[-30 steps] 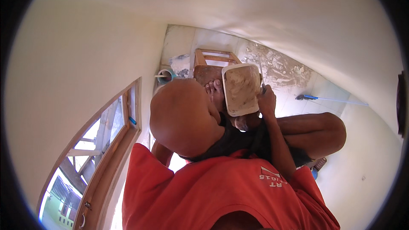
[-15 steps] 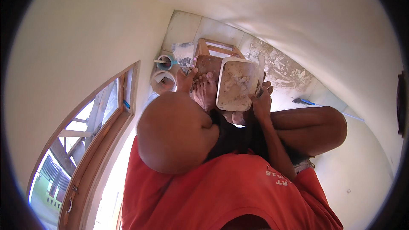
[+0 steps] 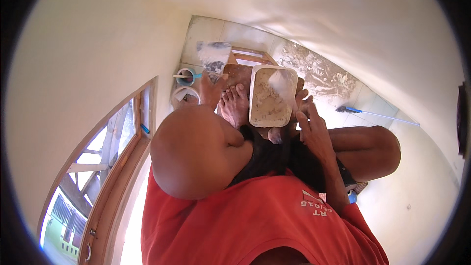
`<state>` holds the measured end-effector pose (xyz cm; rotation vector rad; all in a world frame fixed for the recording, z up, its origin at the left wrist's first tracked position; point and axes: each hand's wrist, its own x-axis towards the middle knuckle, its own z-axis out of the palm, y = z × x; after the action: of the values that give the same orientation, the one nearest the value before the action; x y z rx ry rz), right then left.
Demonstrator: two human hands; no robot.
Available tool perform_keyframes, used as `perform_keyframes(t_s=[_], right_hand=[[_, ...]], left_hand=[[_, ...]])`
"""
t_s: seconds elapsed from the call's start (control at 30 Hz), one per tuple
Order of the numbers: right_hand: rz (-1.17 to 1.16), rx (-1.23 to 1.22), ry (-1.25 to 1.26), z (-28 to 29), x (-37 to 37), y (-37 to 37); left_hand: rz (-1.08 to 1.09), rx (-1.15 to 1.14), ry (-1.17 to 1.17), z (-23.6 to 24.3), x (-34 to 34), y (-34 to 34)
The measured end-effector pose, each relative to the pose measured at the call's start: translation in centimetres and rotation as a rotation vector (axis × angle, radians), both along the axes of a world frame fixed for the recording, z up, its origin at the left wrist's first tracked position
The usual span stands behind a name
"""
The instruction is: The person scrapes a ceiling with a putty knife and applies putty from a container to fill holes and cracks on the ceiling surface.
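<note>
My left hand (image 3: pixel 213 89) reaches past my knee, its fingers at the lower edge of a flat sheet or blade (image 3: pixel 213 56) smeared white and dark grey, apparently gripping it. A white rectangular tray (image 3: pixel 269 100) of beige, pasty material sits between my feet on a brown wooden stool (image 3: pixel 238 72). A pale triangular patch, perhaps a blade, shows in its upper right. My right hand (image 3: pixel 311 120) is beside the tray's right edge, fingers apart, with no tool visible in them.
A blue-rimmed cup (image 3: pixel 186 76) with a stick and a pale bucket (image 3: pixel 184 96) stand left of the stool. A long-handled brush (image 3: pixel 353 109) lies right on stained floor tiles (image 3: pixel 314 73). Walls surround me; a wooden door (image 3: pixel 108 184) and window are at left.
My left hand has come into view at the smeared flat piece, which has shifted upward. The long tool that was upright in my right hand no longer shows there; those fingers have loosened.
</note>
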<state>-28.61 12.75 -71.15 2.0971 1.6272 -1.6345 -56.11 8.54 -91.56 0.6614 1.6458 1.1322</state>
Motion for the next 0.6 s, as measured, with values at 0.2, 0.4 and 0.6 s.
perform_keyframes(t_s=[0.2, 0.4, 0.6], right_hand=[[0.451, 0.253, -0.396, -2.7, 0.5, -0.9], [0.520, 0.164, -0.422, -5.4, 0.2, 0.5], [0.480, 0.218, -0.270, -8.4, 0.4, 0.4]], left_hand=[[-0.240, -0.106, -0.262, 2.0, 2.6, 3.2], [-0.376, -0.066, -0.128, -0.1, 3.2, 2.7], [-0.296, -0.015, -0.272, 2.3, 4.0, 3.0]])
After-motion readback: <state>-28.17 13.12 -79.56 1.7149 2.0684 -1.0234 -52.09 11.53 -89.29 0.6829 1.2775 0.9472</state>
